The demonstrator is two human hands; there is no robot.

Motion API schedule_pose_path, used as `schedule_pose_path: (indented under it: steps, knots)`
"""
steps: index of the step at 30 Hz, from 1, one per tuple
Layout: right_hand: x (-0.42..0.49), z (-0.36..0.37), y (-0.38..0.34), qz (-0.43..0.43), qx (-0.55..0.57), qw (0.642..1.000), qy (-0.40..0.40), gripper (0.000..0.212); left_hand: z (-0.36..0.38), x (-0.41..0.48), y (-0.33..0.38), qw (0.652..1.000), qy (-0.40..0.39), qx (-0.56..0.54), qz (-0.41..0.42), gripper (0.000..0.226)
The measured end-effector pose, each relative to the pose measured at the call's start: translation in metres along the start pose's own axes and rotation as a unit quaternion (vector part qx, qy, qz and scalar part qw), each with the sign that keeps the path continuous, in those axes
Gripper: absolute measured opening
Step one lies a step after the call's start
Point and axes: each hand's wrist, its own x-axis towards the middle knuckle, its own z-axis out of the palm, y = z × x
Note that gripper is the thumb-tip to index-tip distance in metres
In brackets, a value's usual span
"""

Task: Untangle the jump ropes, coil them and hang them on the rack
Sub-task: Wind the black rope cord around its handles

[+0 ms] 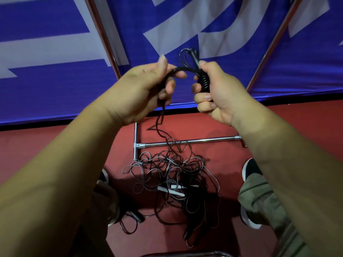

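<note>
My right hand (213, 91) grips a black jump rope (193, 58) by its handles, with several turns of cord wound around them and the handle tips sticking up. My left hand (148, 86) pinches the same cord a short way to the left; the strand arcs between both hands. From the left hand the cord drops to a tangled pile of ropes (172, 175) on the red floor between my feet. White handles (172, 190) lie inside the pile. The chrome rack (185, 141) has its base bars on the floor behind the pile.
A blue and white banner (55, 80) hangs right behind the rack, with copper-coloured uprights (104, 38) rising along it. My shoes (250, 167) stand on either side of the pile. Another black handle (137, 217) lies by my left foot. A metal bar (185, 254) crosses the bottom edge.
</note>
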Motion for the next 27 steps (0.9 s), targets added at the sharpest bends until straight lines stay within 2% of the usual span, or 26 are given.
schedule_pose_path:
  steps: [3, 7, 9, 11, 14, 21, 27]
  knots:
    - [-0.002, 0.001, -0.001, -0.004, -0.013, 1.0, 0.005, 0.031, -0.004, -0.001, -0.002, 0.999, -0.048, 0.023, 0.004, 0.028]
    - [-0.006, 0.0, -0.005, -0.009, -0.033, 0.999, 0.008, 0.028, -0.015, -0.003, -0.002, 0.983, -0.108, 0.145, -0.023, 0.018]
    - [-0.009, -0.001, -0.007, -0.006, -0.052, 0.999, -0.002, 0.027, -0.018, -0.002, -0.002, 0.964, -0.098, 0.242, -0.046, 0.008]
    - [-0.011, -0.002, -0.006, -0.003, -0.076, 0.997, -0.024, 0.026, -0.02, -0.001, -0.003, 0.93, -0.062, 0.359, -0.053, 0.002]
    - [-0.012, -0.001, -0.003, -0.008, -0.09, 0.995, -0.051, 0.021, -0.017, 0.0, -0.005, 0.902, -0.01, 0.43, -0.038, 0.001]
    - [-0.017, 0.002, -0.005, -0.047, -0.165, 0.984, -0.044, 0.012, -0.014, 0.002, -0.012, 0.9, 0.0, 0.435, -0.044, 0.006]
    - [-0.017, 0.004, -0.005, -0.114, -0.194, 0.974, -0.002, 0.022, -0.006, 0.002, -0.014, 0.942, -0.011, 0.331, -0.058, 0.01]
